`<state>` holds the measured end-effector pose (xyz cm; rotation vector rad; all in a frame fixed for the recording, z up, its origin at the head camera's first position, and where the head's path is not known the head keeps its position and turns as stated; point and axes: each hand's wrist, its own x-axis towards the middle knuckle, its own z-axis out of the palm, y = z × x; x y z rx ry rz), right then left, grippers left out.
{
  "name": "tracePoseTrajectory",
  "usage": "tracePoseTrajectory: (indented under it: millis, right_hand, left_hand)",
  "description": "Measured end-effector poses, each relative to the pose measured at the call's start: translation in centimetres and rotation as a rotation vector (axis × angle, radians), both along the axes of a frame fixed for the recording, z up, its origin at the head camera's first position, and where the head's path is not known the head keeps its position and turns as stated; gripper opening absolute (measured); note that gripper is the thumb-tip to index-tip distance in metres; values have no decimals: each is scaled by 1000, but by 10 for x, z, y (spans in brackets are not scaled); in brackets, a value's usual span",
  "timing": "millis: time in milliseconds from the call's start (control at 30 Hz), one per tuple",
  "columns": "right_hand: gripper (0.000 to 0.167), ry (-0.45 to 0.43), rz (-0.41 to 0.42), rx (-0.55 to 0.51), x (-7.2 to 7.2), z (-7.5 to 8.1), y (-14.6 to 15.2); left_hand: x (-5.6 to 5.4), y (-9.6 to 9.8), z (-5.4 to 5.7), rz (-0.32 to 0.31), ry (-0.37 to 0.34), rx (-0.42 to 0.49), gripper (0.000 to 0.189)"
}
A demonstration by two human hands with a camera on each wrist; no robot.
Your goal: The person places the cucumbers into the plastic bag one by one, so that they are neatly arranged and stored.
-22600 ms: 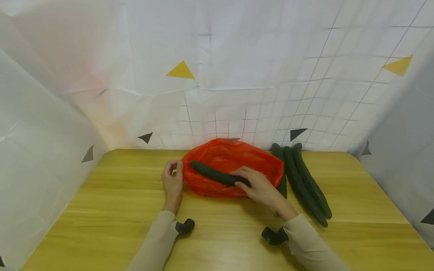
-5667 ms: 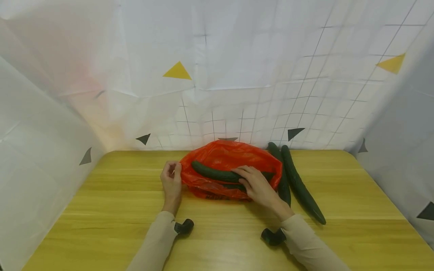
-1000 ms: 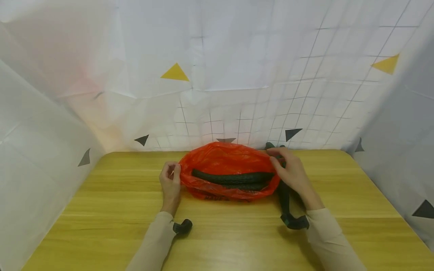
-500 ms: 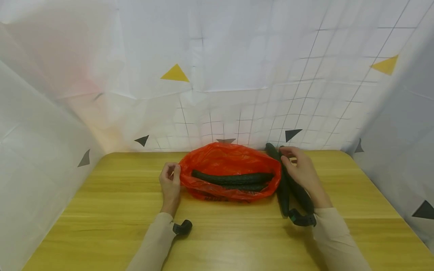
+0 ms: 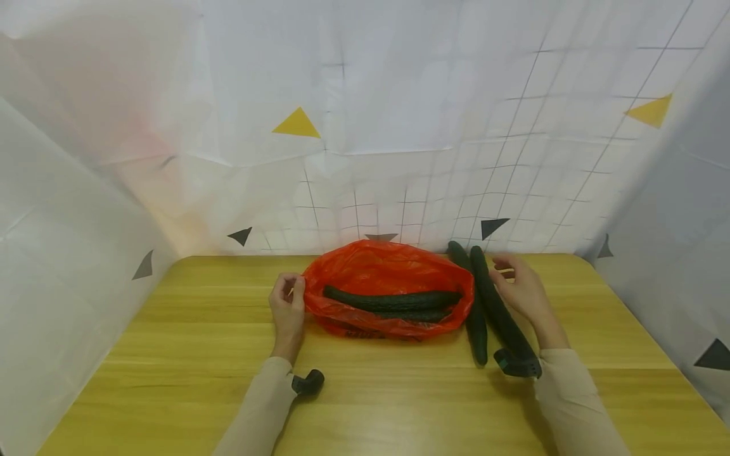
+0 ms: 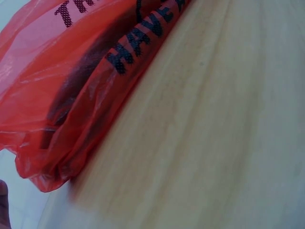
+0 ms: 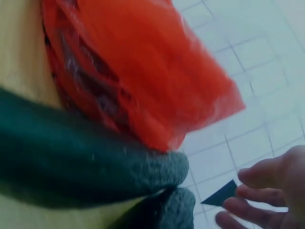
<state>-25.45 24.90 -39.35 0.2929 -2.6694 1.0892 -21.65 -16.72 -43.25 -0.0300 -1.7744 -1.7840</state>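
A red plastic bag (image 5: pixel 376 263) lies with its mouth spread wide, and dark green cucumbers (image 5: pixel 393 300) rest inside it. My left hand (image 5: pixel 288 305) pinches the bag's left rim between thumb and fingers. In the left wrist view the bag's printed side (image 6: pixel 95 95) shows, with only a bit of finger at the lower left. Just right of the bag lie a cucumber (image 5: pixel 478 329) and, beside it, another cucumber (image 5: pixel 497 304). My right hand (image 5: pixel 521 288) is to the right of these, fingers loosely bent and holding nothing. The right wrist view shows its fingers apart from the cucumber ends (image 7: pixel 174 169).
Everything sits on a yellowish wooden table (image 5: pixel 365 399). White sheeting (image 5: pixel 388 114) with grid lines and triangle marks stands behind the table's far edge and at both sides. Each wrist carries a small black camera, one near the left sleeve (image 5: pixel 256 405).
Earlier the right hand held a cucumber over the bag; one outside cucumber has since gone in. The right hand then let go and moved right, past the two remaining outside. The left hand stays put.
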Motion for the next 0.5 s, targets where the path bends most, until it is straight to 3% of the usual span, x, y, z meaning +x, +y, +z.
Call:
tracePoseTrajectory:
  millis: [200,500]
  right_hand:
    - [50,-166,17,76,-2,-7,9]
    - [62,-268,48,113,-4,-15,13]
  left_hand:
    - [0,0,0,4,-20,-6,16]
    - [0,0,0,-3,-13,-2,17]
